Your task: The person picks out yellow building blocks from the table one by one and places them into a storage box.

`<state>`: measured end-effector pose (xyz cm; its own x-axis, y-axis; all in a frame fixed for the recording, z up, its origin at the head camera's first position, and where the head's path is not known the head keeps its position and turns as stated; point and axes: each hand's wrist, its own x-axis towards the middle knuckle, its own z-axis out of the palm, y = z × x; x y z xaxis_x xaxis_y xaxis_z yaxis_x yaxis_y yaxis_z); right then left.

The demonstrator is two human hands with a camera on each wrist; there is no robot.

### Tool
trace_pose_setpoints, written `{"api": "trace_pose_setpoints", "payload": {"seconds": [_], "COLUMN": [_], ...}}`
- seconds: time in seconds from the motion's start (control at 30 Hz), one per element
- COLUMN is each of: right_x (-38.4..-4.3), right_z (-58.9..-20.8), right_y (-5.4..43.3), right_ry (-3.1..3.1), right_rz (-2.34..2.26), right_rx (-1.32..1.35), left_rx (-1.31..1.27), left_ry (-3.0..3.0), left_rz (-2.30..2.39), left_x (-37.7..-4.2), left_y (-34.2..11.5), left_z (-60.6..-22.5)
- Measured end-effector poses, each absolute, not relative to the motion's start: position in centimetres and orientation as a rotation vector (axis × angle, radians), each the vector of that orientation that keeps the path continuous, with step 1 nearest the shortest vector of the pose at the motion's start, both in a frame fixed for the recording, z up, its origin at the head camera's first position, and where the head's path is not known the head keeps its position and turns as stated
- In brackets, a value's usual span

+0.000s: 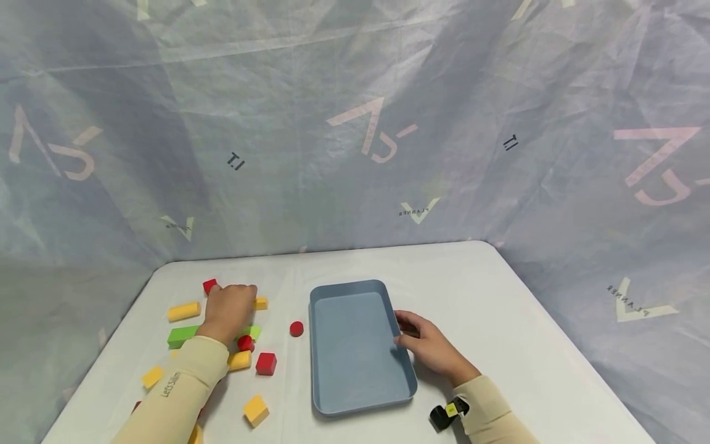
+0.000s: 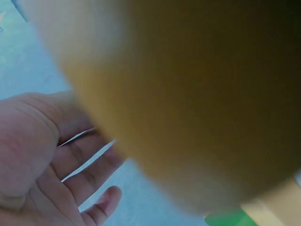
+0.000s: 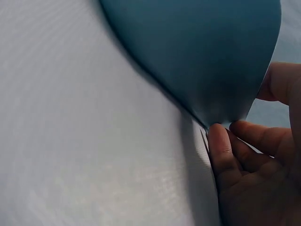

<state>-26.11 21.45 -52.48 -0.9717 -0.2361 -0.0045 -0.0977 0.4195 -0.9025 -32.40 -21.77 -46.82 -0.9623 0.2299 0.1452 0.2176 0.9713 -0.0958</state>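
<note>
A blue-grey rectangular tray lies on the table in the head view. My right hand holds its right side, thumb at the rim. In the right wrist view, fingertips meet at the tray's edge. My left hand reaches over the blocks on the left, between a red cube and a small yellow block. In the left wrist view, a large blurred yellow-brown shape covers several fingertips of my left hand, so I cannot tell whether they hold anything.
Around the left forearm lie a yellow cylinder, a green block and other coloured blocks. A red round piece and a red cube sit left of the tray. A black strap is near the right wrist.
</note>
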Motion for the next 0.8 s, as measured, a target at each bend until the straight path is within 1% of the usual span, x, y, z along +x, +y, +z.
{"api": "trace_pose_setpoints", "payload": {"seconds": [0.2,0.8], "right_x": [-25.91,-25.96], "right_z": [-52.71,-52.57], "right_y": [21.28,21.3], "right_ry": [2.56,2.559], "right_rz": [-1.62,-1.622], "right_rx": [-0.24,-0.255], "left_rx": [-0.337,-0.374], "left_ry": [-2.982,-2.929], "left_rz": [0.105,0.025], "left_x": [-32.52,-32.36], "left_y": [-21.87,-21.0], "left_z": [-47.17,-46.53]}}
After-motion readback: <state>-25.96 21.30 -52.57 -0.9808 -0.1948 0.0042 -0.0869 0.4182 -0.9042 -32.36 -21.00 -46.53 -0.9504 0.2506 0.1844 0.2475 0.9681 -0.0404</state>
